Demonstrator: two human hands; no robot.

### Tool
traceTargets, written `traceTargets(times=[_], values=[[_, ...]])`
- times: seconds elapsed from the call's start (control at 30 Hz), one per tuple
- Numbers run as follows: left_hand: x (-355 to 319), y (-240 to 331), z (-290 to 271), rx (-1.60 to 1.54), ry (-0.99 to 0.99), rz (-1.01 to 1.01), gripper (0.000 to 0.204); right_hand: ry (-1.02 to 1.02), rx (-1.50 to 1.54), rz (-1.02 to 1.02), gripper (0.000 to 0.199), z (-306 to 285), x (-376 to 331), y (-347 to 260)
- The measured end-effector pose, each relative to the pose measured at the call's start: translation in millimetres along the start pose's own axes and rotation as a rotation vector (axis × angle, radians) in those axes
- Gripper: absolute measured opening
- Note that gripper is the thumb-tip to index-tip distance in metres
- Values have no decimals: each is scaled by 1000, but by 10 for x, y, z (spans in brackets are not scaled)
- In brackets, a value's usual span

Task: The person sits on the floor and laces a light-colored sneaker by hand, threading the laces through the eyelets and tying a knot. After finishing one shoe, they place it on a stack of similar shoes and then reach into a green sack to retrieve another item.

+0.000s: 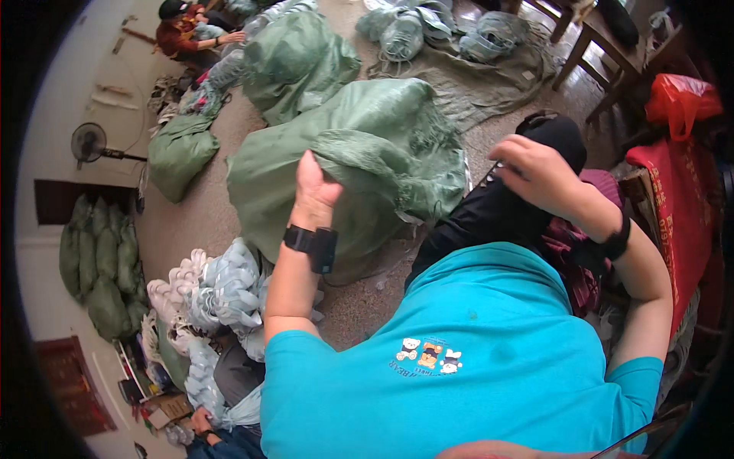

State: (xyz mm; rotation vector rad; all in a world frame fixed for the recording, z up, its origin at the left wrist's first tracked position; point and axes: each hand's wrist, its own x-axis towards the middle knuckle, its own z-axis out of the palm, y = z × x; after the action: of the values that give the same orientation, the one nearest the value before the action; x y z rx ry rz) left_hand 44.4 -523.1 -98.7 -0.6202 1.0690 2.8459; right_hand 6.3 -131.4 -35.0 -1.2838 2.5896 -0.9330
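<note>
Green sack (359, 145), big and stuffed, lies on the floor straight ahead of the person's bent black-trousered knee (527, 176), its gathered mouth turned toward that knee. Left hand (315, 191) is the nearer one: it presses on the sack's crumpled top fold, fingers closed into the cloth. Right hand (539, 172) hovers over the knee, loosely curled, just beside the sack's frayed edge, apparently holding nothing.

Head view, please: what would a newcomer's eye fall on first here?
The big green woven sack at centre, with the left hand gripping its bunched mouth. The right hand hovers over the black-clad knee beside it. Pale blue-white bundles pile up at lower left.
</note>
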Motion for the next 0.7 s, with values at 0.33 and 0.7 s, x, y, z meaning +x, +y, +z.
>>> traceTargets(times=[0.33, 0.7], values=[[-802, -297, 842, -112, -131, -149, 37, 13, 57, -194, 54, 1066, 1482, -66], [-465, -167, 797, 1301, 31, 1303, 19, -16, 725, 426, 24, 577, 1963, 590]])
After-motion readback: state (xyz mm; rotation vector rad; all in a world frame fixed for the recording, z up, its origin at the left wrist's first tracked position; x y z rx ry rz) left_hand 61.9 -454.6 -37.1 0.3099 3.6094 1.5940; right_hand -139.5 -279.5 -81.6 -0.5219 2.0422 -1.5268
